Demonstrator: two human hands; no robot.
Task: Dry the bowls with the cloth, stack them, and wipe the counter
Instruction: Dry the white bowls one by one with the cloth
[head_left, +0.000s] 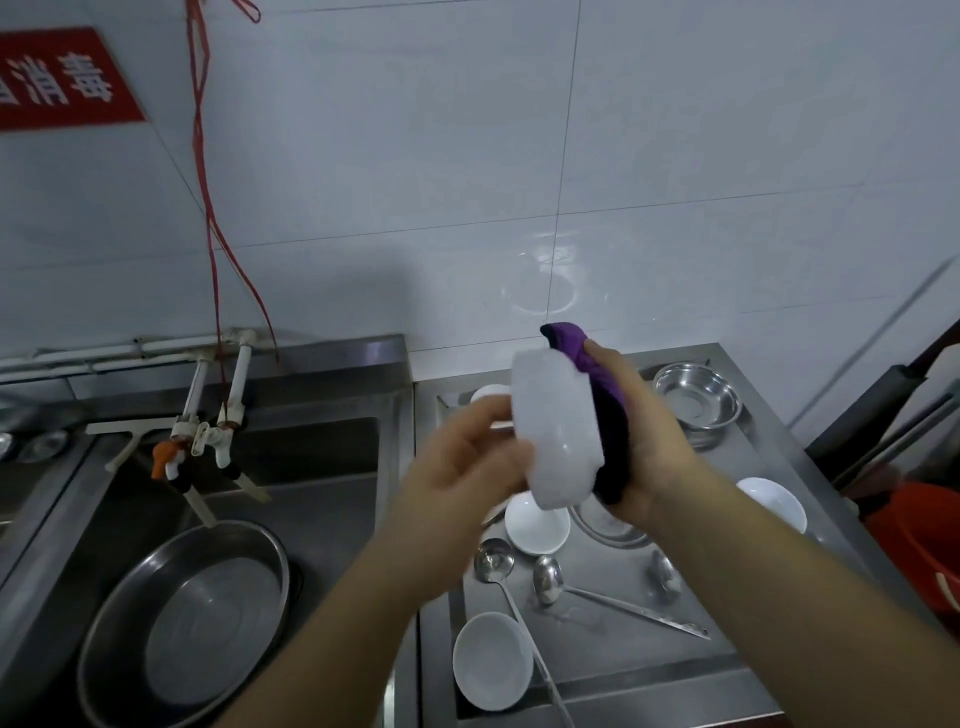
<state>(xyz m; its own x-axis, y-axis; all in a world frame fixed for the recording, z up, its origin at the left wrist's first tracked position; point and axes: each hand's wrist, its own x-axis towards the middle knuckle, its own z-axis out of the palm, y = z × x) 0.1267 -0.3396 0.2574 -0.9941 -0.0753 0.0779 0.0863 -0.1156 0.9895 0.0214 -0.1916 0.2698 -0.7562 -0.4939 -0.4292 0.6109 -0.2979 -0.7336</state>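
Observation:
I hold a white bowl (558, 431) on its side above the steel counter (613, 639). My left hand (467, 462) grips its base side. My right hand (649, 441) presses a purple cloth (597, 384) against the bowl's open side, with its fingers curled round the cloth. Three more white bowls stand on the counter: one under the held bowl (537, 525), one near the front (492, 660), one at the right (771, 504). The rim of another white bowl (488, 393) shows behind my left hand.
Steel bowls (696, 402) are stacked at the back right, and a steel dish (608, 525) lies under my right wrist. Ladles (550, 577) lie on the counter. A sink with a big steel basin (192, 618) and taps (208, 436) is at the left. A red bucket (919, 540) stands at the right.

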